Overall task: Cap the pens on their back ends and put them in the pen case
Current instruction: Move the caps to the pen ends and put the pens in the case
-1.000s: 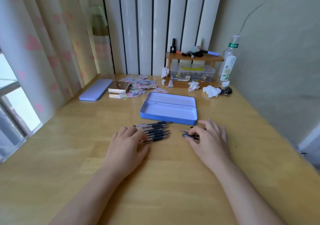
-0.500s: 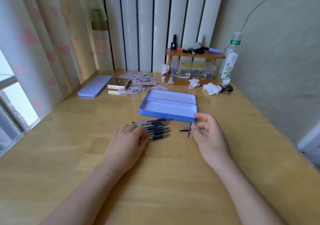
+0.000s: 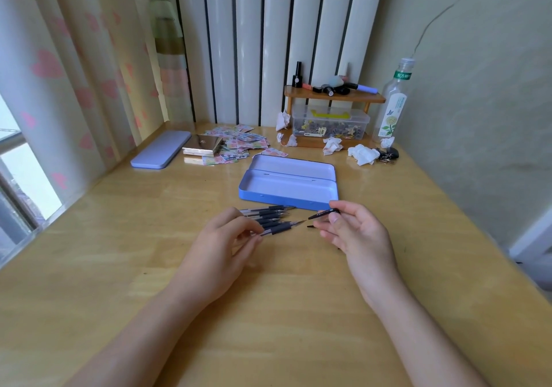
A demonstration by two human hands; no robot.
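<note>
An open blue pen case [image 3: 288,192] lies in the middle of the wooden table, its lid folded back and its tray bare. Just in front of it several uncapped dark-grip pens [image 3: 268,214] lie side by side, tips pointing right. My left hand [image 3: 221,246] pinches the nearest pen [image 3: 279,229] by its barrel, lifted slightly off the row. My right hand [image 3: 355,231] holds a dark pen cap [image 3: 324,213] between thumb and forefinger, close to the case's front right corner. Another small dark cap [image 3: 310,225] lies on the table beside my right fingers.
A closed lilac case [image 3: 161,153] lies at back left beside a small box [image 3: 203,145] and scattered stickers [image 3: 239,144]. At the back stand a wooden shelf [image 3: 334,97] over a clear box, crumpled tissues [image 3: 363,154] and a plastic bottle [image 3: 392,103]. A wall runs along the right.
My right hand has lifted a cap off the table and turned palm-up. My left hand went from resting on the pens to pinching the nearest one and raising it.
</note>
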